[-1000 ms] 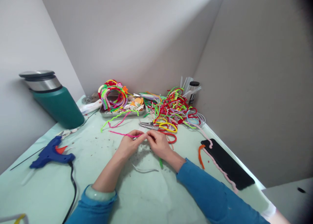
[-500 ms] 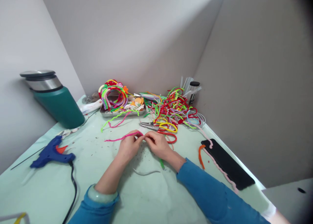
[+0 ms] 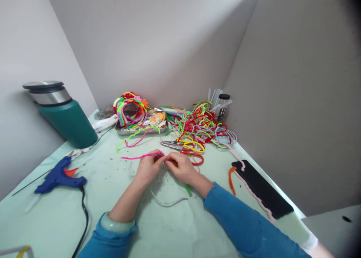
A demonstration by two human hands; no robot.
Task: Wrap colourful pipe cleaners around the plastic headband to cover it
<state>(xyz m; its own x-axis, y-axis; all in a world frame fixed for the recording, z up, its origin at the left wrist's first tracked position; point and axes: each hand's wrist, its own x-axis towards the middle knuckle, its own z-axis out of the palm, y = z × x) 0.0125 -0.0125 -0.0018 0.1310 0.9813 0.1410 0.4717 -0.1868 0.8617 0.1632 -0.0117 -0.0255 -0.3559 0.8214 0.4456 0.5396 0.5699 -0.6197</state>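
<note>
My left hand (image 3: 149, 167) and my right hand (image 3: 180, 166) meet at the middle of the pale green table (image 3: 56, 220), fingertips pinched together on a pink pipe cleaner (image 3: 138, 156). Its free end runs out to the left, just over the table. A thin white curved strip (image 3: 167, 202) lies under my hands, and its end seems to rise toward my fingers. A short green piece (image 3: 187, 189) lies by my right wrist. Both arms wear blue sleeves.
Behind my hands lie pliers (image 3: 171, 144) and a heap of coloured pipe cleaners (image 3: 201, 126). A metal tray (image 3: 141, 129) holds wrapped hoops. A blue glue gun (image 3: 59, 177) and a green flask (image 3: 66, 119) are left; a black phone (image 3: 261, 188) is right.
The pink pipe cleaner's free end swung up and leftward as my fingers worked it. The white strip shifted slightly below my hands.
</note>
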